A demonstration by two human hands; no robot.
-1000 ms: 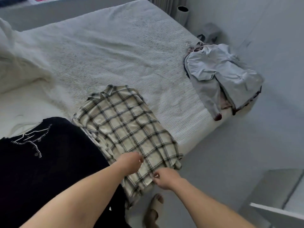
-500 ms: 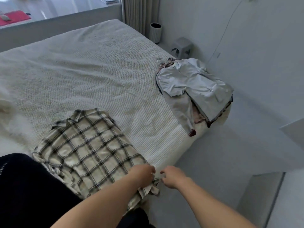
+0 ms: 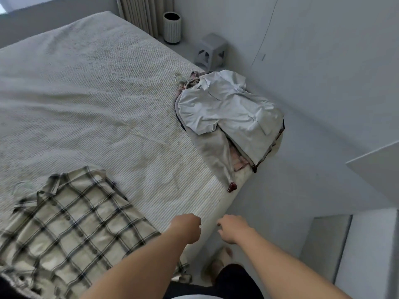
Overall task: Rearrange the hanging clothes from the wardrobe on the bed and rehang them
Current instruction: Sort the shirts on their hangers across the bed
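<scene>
Over the bed [image 3: 90,87] edge, my left hand [image 3: 187,230] is curled, my right hand [image 3: 234,228] loose; both empty, plaid shirt [image 3: 71,225] beside them.

Plaid shirt [image 3: 73,229]: cream with dark checks, buttoned, spread flat and face up near the bed's [image 3: 90,100] near edge, collar pointing away, pale hanger hook [image 3: 20,187] poking out beside the collar. Pile of clothes [image 3: 228,113]: heaped at the bed's right edge, light grey top uppermost, pinkish and dark layers peeking out beneath, grey sleeve trailing toward the near corner, wire hanger hooks [image 3: 179,78] bunched at the far end.
</scene>
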